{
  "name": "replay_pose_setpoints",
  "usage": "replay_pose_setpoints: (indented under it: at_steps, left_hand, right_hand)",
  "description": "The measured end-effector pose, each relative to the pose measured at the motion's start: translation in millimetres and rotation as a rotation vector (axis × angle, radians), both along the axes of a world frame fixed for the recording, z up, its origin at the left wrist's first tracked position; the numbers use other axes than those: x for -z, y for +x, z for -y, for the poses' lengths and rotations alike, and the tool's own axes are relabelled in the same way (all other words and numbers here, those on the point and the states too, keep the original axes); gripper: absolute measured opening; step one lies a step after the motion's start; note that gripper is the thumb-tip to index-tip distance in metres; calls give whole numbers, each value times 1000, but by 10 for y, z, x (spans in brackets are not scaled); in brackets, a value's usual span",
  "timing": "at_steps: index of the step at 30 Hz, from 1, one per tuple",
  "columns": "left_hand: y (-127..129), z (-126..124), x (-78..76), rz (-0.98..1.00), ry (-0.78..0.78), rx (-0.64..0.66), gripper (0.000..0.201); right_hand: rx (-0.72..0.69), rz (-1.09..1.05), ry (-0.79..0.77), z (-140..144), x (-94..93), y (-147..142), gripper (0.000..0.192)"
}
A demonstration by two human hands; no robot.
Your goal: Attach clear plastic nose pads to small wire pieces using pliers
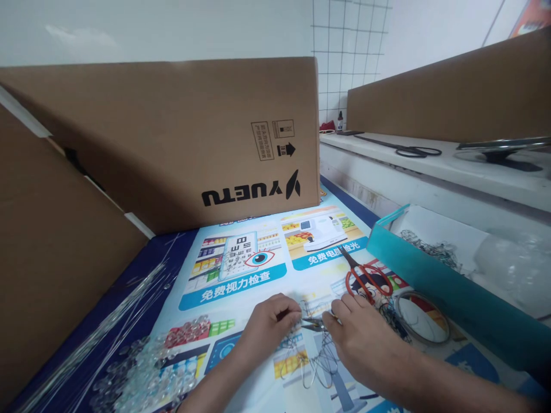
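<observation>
Head view, looking down on a printed poster mat (241, 269) that covers the work surface. Near the mat's lower middle, the left hand (269, 324) is pinched narrow on a strand of a thin wire tangle (314, 355), and the right hand (359, 338) is closed around small pliers (312, 325) whose tips meet that strand just beside the left fingertips. By the look of it, the step in hand is bending or twisting one wire end; the next move would seem to call for a steady pinch from the left and a small, controlled turn of the pliers, since the wire is fine and springy.

Counted: one pair of red-handled scissors (365, 278) lies on the mat just beyond the right hand, and one wire coil (422, 318) lies to the right of it. One teal box (430, 281) sits at the mat's right edge, with more wire bits inside. One heap of clear beads (146, 373) rests at the mat's lower left, too many to count, beside one bundle of long straight wires (107, 321). Two cardboard boxes stand behind the mat, one printed box (193, 137) and one plain box (447, 97).
</observation>
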State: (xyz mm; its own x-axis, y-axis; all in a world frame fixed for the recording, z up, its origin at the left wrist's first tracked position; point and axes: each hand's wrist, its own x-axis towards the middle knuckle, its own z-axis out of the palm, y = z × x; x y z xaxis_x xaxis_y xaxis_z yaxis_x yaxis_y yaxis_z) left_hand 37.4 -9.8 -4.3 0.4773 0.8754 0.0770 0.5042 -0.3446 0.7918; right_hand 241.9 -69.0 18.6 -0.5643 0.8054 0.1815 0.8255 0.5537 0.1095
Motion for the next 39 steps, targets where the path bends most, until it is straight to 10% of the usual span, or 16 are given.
replay_pose_setpoints:
  at_steps: [39]
  left_hand:
    - [68, 37, 83, 156, -71, -53, 14]
  right_hand:
    - [-42, 20, 19, 25, 118, -104, 21]
